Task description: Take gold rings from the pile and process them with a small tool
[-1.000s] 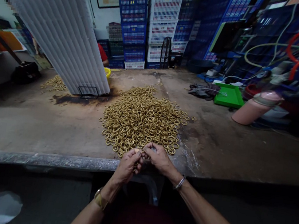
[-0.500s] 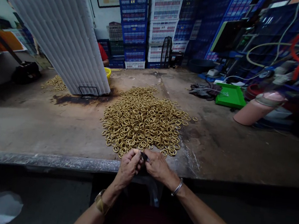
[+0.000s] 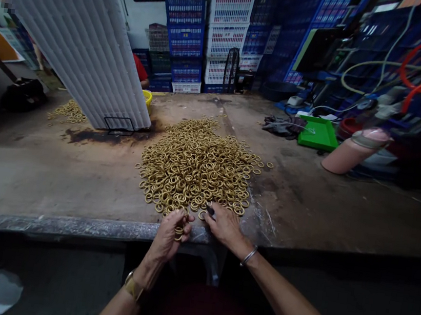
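Observation:
A broad heap of brass-coloured rings (image 3: 198, 163) lies on the worktable (image 3: 75, 181) in front of me. My left hand (image 3: 169, 232) is closed at the table's front edge, with a few brass rings (image 3: 178, 233) held in its curled fingers. My right hand (image 3: 225, 226) rests at the heap's near side, closed round a small black tool (image 3: 210, 210) whose kind I cannot make out. A single ring (image 3: 202, 215) lies by its fingertips. The two hands are apart.
A tall ribbed white panel (image 3: 82, 42) leans in a black wire stand (image 3: 119, 126) at left. More rings (image 3: 68, 111) lie beside it. At right are a green tray (image 3: 317, 133), a dark cloth (image 3: 282, 126) and a pink bottle (image 3: 355, 149). Stacked crates (image 3: 227, 30) stand behind.
My hands have moved apart, the left going left and the right staying at the heap with the black tool. Rings now show in my left hand. The whole view has shifted slightly.

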A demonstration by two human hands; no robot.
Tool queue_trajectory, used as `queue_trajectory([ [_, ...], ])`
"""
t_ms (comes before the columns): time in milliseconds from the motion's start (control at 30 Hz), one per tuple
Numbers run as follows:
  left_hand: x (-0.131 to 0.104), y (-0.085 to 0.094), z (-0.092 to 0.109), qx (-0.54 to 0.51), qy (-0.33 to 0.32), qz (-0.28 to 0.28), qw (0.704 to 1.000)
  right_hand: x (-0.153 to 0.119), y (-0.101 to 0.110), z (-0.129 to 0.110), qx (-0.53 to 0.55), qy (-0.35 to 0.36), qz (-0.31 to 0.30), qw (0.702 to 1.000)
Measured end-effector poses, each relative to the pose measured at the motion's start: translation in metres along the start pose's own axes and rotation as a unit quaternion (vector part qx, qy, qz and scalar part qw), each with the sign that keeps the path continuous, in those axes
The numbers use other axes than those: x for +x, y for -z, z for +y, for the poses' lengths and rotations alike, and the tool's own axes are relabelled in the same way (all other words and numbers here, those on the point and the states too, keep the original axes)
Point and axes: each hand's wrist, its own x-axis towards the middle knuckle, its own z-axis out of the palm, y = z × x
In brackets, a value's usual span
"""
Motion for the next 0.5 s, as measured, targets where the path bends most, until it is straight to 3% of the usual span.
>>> queue_trajectory([
  [333, 0.001, 0.008, 0.007, -0.083, 0.041, -0.047, 0.995, 0.011, -0.003, -0.010, 0.001, -0.029, -0.047, 0.998],
  [500, 0.002, 0.005, 0.002, -0.039, 0.040, -0.013, 0.998, 0.011, -0.005, -0.004, 0.088, -0.028, -0.026, 0.995],
])
